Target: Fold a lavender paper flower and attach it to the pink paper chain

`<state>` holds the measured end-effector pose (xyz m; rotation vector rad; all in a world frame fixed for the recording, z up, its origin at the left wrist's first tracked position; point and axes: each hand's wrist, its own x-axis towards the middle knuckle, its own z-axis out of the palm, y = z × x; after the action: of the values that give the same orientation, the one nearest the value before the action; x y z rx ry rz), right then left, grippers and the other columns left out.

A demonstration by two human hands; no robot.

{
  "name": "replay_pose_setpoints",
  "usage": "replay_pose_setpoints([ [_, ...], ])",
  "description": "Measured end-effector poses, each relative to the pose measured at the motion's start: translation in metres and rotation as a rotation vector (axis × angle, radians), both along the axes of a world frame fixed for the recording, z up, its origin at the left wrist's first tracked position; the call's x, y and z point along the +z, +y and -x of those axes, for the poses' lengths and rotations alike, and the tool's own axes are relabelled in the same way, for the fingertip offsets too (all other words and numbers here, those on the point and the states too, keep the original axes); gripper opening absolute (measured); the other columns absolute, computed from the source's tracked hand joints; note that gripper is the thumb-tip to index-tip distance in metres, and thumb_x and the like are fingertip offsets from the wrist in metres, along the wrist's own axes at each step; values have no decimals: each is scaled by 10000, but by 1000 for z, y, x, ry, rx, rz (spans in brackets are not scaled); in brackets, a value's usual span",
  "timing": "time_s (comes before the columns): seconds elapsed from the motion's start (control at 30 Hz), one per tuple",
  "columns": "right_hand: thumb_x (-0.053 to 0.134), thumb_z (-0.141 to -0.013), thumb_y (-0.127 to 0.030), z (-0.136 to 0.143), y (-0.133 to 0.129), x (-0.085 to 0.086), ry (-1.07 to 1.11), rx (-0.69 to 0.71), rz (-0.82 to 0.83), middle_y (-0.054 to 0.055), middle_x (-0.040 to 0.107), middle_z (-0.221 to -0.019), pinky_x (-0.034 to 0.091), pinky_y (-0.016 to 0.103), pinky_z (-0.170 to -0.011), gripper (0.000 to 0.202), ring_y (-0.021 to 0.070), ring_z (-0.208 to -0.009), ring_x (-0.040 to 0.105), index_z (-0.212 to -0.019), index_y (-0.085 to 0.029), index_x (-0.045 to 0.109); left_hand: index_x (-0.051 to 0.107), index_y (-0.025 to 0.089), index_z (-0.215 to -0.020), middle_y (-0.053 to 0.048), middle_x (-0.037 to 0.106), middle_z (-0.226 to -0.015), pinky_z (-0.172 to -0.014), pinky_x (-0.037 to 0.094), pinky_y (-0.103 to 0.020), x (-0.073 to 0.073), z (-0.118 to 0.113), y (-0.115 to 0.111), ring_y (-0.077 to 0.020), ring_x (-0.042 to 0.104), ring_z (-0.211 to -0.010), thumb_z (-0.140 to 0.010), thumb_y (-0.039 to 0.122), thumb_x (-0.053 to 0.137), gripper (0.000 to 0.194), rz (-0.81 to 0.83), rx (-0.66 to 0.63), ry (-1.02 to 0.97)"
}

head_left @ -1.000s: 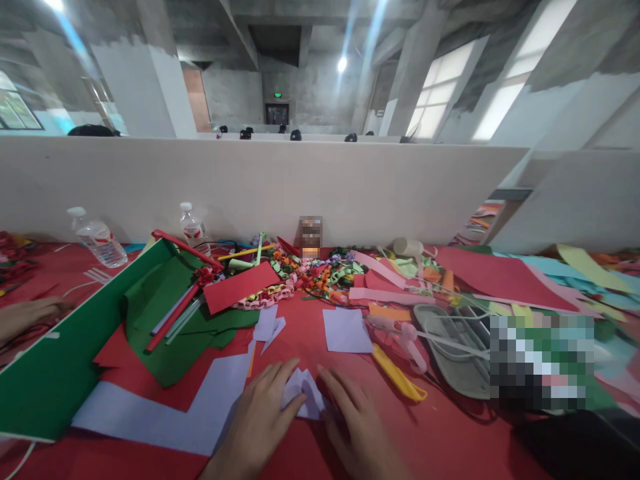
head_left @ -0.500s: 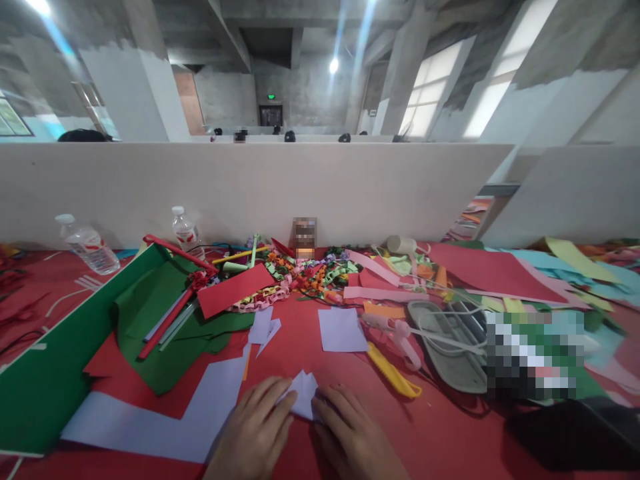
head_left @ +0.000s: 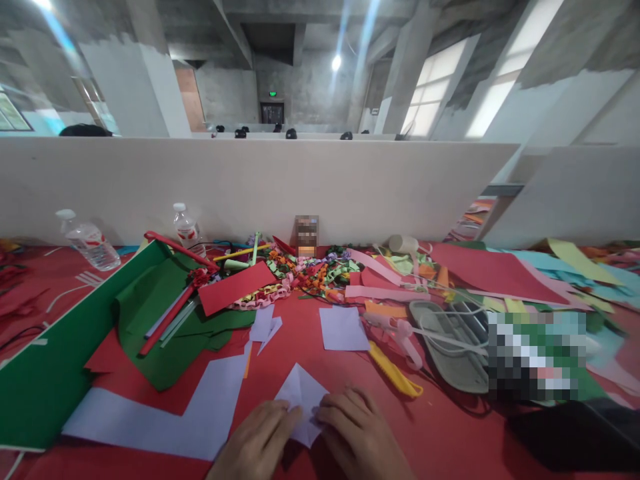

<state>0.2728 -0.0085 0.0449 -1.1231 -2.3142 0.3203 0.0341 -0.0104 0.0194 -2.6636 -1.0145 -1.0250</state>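
A small square of light purple paper (head_left: pixel 300 393) with crease lines lies before me on the red tabletop, one corner pointing away. My left hand (head_left: pixel 265 433) grips its left side, thumb on top near the centre. At its right side my right hand (head_left: pixel 353 427) has its fingers curled and pressed together on the edge. The paper's side corners are partly hidden by my fingers. Beyond it lies another purple square (head_left: pixel 343 329), flat, with purple scraps (head_left: pixel 265 325) to its left. A yellow cutter knife (head_left: pixel 396 371) rests to the right.
A large purple offcut (head_left: pixel 145 427) and green paper (head_left: pixel 155 333) lie left, beside a green board (head_left: pixel 65 360). Paper chains (head_left: pixel 310 273) pile at the back below a white partition (head_left: pixel 250 180). A grey tray (head_left: pixel 440 353), a pink glue gun (head_left: pixel 393 328) and a black object (head_left: pixel 575 433) are right.
The paper between my hands has gone from a smaller folded shape to a more opened-out, creased square. Both hands have shifted slightly with it.
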Motion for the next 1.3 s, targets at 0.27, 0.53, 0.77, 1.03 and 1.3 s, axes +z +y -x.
replay_pose_setpoints([
  [0.27, 533, -947, -148, 14, 12, 4, -19, -175, 218, 24, 698, -916, 433, 330, -787, 127, 228, -884, 624, -954, -237, 623, 529, 220, -1305, -70, 699, -1151, -902, 588, -274, 6, -3, 7, -180, 692, -1053, -992, 184, 436, 328, 425, 130, -124],
  [0.53, 551, -939, -186, 29, 40, 16, -51, -254, 281, 37, 700, -920, 422, 257, -689, 85, 207, -826, 661, -928, -229, 624, 622, 207, -1231, -95, 654, -1291, -875, 599, -331, -1, -9, 11, -236, 648, -1153, -975, 140, 370, 366, 48, 252, 52],
  [0.77, 485, -969, -204, 31, 43, 11, -73, -266, 227, 72, 676, -921, 433, 254, -675, 184, 201, -818, 649, -905, -209, 657, 677, 180, -1187, -28, 735, -1200, -877, 518, -297, -10, -13, 7, -191, 658, -1098, -1002, 159, 356, 371, -224, 251, 217],
  [1.03, 491, -944, -85, 26, 42, 7, -63, -206, 258, 60, 655, -978, 473, 267, -766, 242, 197, -902, 630, -993, -223, 683, 670, 182, -1220, -6, 733, -1228, -914, 464, -290, -12, -20, 10, -170, 641, -1126, -1030, 270, 358, 375, -205, 266, 248],
  [1.3, 563, -933, -126, 16, 30, 17, -87, -61, 211, 47, 646, -1051, 495, 323, -870, 234, 215, -993, 604, -1074, -264, 689, 682, 190, -1205, -5, 723, -1246, -955, 457, -263, -17, -21, 12, -156, 626, -1159, -1027, 324, 376, 378, -202, 267, 258],
])
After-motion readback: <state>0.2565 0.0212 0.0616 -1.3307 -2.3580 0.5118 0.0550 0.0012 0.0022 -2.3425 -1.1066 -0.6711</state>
